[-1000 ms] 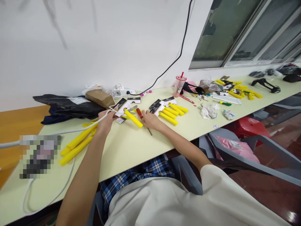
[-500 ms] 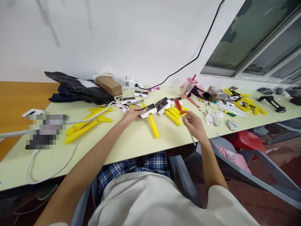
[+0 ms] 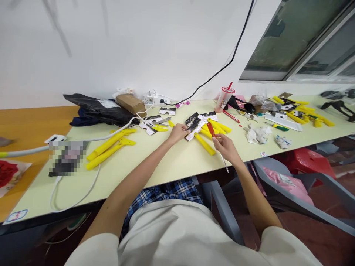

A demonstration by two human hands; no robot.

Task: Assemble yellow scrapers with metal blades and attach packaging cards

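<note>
My left hand [image 3: 178,133] is closed on the edge of a black-and-white card sleeve [image 3: 193,128]. From that sleeve a yellow-handled scraper [image 3: 204,144] points toward the table's front edge. Under and behind it lie more carded scrapers with yellow handles [image 3: 222,126], partly overlapped. My right hand [image 3: 226,147] grips a screwdriver [image 3: 210,129] near where its red handle meets the metal shaft. The handle points up and away, and the shaft slants down toward the table edge. Left of my left hand are loose yellow handles [image 3: 111,153] and a few more cards [image 3: 149,128].
A white cable [image 3: 111,136] runs across the left side. Against the wall are a black bag [image 3: 102,109], a brown box [image 3: 130,104] and a power strip [image 3: 151,98]. On the right stand a drink cup [image 3: 224,99], crumpled wrappers [image 3: 257,133] and a green-handled tool [image 3: 280,127].
My left hand has carried the carded scraper right, onto the other carded scrapers. My right hand still holds the screwdriver in nearly the same place. The view has turned slightly left.
</note>
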